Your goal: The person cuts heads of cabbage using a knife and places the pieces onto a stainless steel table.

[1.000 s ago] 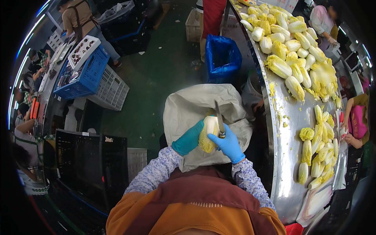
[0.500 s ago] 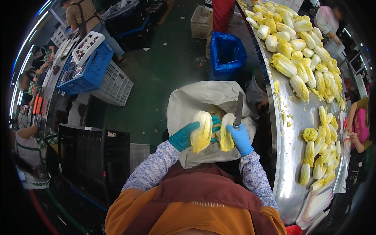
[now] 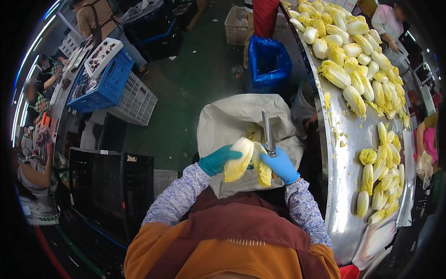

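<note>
Holding a pale yellow cabbage head [image 3: 239,157] over an open white sack [image 3: 216,116], the person seems partway through trimming it: one outer leaf [image 3: 264,174] hangs apart from its lower side, though higher up, where the two come close, it is unclear whether the leaf is fully free. Yellow scraps [image 3: 254,132] inside the sack suggest that some leaf has already been shed, and the head's visible face looks fairly smooth. A large heap of cabbages [image 3: 355,65] and a smaller group [image 3: 381,172] lie on the steel table [image 3: 344,195] to the right; which of these are finished cannot be told, so the amount left is uncertain. The head sits in the teal-gloved left hand [image 3: 217,159], which grips its left flank, some fingers hidden behind. The blue-gloved right hand [image 3: 282,166] is closed round a knife [image 3: 266,130], blade pointing away from the body, with the leaf at its thumb, between both hands.
</note>
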The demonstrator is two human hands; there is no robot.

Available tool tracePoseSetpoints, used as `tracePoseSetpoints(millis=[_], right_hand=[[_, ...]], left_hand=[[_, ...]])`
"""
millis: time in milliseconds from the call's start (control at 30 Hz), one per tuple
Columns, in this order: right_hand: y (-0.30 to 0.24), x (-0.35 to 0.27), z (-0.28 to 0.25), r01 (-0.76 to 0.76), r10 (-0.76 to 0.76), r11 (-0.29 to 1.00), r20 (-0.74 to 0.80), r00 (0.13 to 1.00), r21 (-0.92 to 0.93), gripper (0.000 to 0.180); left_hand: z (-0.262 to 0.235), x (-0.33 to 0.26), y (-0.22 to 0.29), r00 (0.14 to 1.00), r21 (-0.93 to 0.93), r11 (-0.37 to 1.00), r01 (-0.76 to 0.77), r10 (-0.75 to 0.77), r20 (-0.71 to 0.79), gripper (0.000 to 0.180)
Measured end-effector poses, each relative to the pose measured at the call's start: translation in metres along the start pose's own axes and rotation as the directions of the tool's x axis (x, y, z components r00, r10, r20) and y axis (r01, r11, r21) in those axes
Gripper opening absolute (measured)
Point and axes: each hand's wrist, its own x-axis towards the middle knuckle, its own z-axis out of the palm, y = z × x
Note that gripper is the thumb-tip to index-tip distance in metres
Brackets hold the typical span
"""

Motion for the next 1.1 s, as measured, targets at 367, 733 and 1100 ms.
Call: tracePoseSetpoints(millis=[367,733,1100], right_hand=[[-0.001,0.002,0.009,0.089,-0.119,0.968,-0.114,0.986,-0.236,0.054],[0.001,-0.009,0.031,0.057,-0.049,0.998,-0.179,0.983,0.038,0.055],[-0.014,-0.019,0.031,-0.058,0.058,0.981,0.009,0.998,0.187,0.059]], left_hand=[[-0.034,0.009,-0.027,0.985,-0.202,0.966,-0.163,0.148,-0.086,0.059],[0.019,0.019,-0.018,0.963,0.189,0.969,-0.160,0.195,-0.184,0.050],[0.012,0.014,-0.020,0.990,-0.175,0.976,-0.133,0.122,-0.072,0.059]])
